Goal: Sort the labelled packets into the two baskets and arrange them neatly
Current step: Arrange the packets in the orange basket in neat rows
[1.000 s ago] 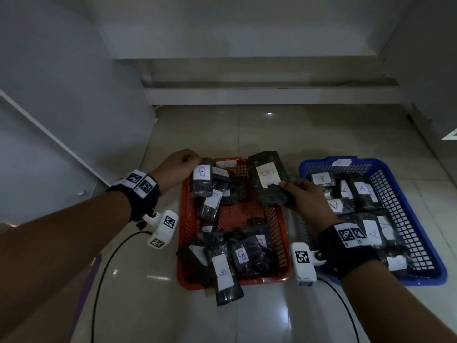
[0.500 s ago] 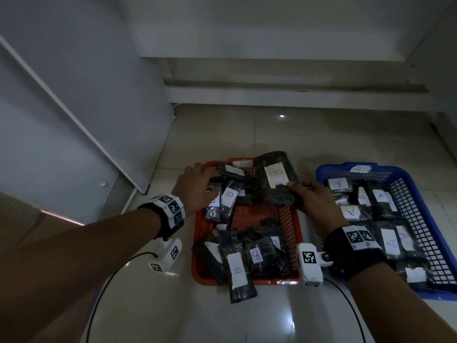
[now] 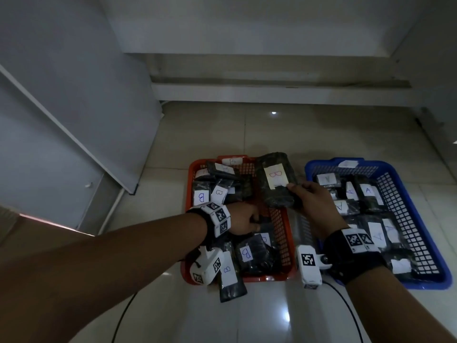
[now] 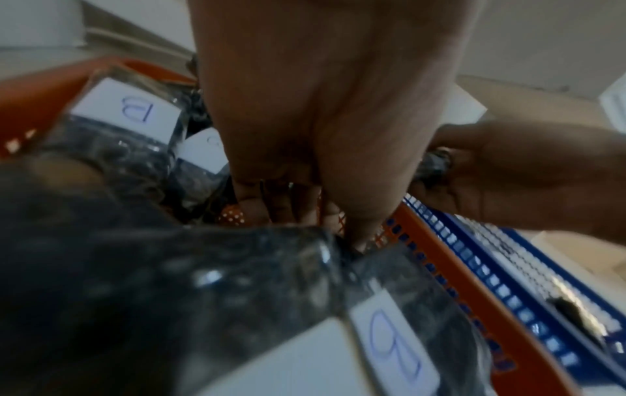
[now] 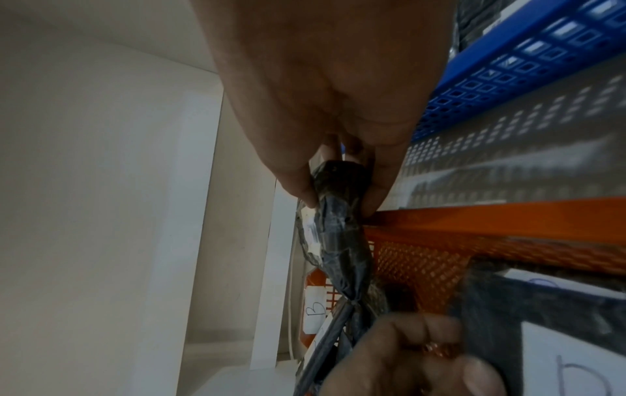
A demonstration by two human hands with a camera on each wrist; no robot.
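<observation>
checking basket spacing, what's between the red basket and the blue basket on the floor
In the head view, bare tiled floor separates the red basket from the blue basket; only the right hand and its wrist camera hang above it.

Two baskets — orange basket, blue basket.

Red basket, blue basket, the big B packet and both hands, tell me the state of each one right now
red basket: holds B packets, jumbled.
blue basket: holds A packets.
big B packet: lifted above the red basket's far right.
right hand: pinches the big B packet.
left hand: reaching in; grip unclear.
</observation>
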